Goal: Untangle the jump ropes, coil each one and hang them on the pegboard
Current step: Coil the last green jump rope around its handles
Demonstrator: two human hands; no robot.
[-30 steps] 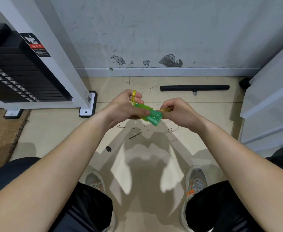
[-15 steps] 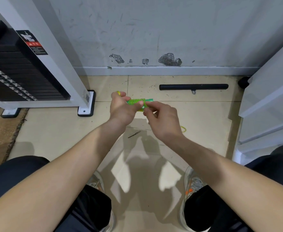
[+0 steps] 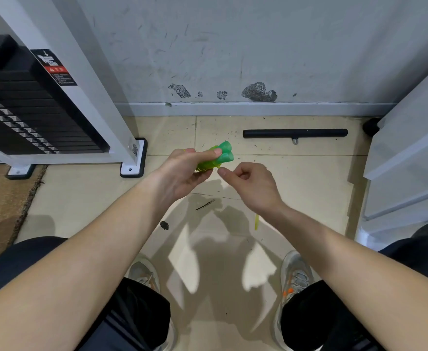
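Note:
My left hand [image 3: 182,171] grips the two green handles [image 3: 221,154] of a jump rope held together, their ends pointing up and right. Yellow-green cord is wound around the handles under my fingers. My right hand [image 3: 252,182] is just right of the handles, fingers curled, pinching the cord near the handles. A short loose piece of the yellow cord [image 3: 256,221] hangs below my right wrist. No pegboard is in view.
A weight-stack machine [image 3: 30,110] with a white frame stands at the left, its foot [image 3: 134,158] on the tiled floor. A black bar handle [image 3: 295,133] lies near the wall. White shelving [image 3: 410,153] stands at the right. My knees and shoes are below.
The handles have tilted so their ends point up and right. My right hand has come off the handles and dropped lower right, drawing the cord down with it.

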